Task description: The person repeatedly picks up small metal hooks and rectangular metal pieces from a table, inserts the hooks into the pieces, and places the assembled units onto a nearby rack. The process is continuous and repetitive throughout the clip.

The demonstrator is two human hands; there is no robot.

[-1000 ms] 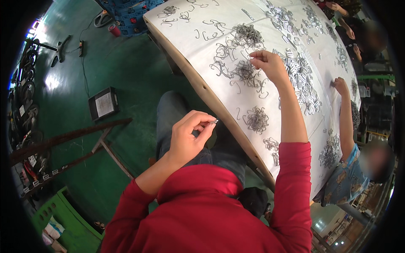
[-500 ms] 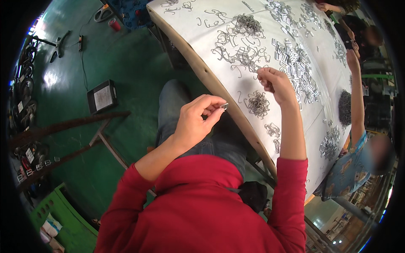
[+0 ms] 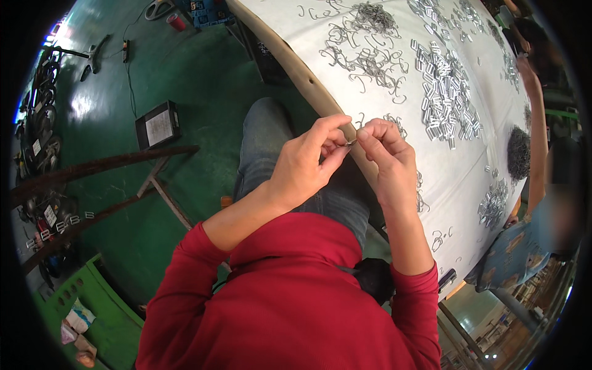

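Just above the table's near edge, my two hands meet fingertip to fingertip. My left hand [image 3: 303, 159] pinches a small metal buckle [image 3: 350, 143], largely covered by the fingers. Against it, my right hand [image 3: 393, 161] has thumb and forefinger closed on what looks like a thin wire hook, mostly hidden. Partly behind the right hand lies a small pile of wire hooks [image 3: 394, 125] on the white tabletop [image 3: 425, 166]. Farther off are scattered wire hooks [image 3: 372, 61] and a denser heap of them [image 3: 375, 16].
Many flat metal buckles [image 3: 449, 92] lie to the right of the hooks. At the far right are a dark heap of small parts [image 3: 518, 153] and a co-worker's arm [image 3: 538, 129]. A black tray [image 3: 158, 126] rests on the green floor, beyond a rusty metal frame [image 3: 105, 168].
My right hand has come from the scattered hooks back toward me and met my left hand. The left hand has moved slightly right, still pinching the buckle.
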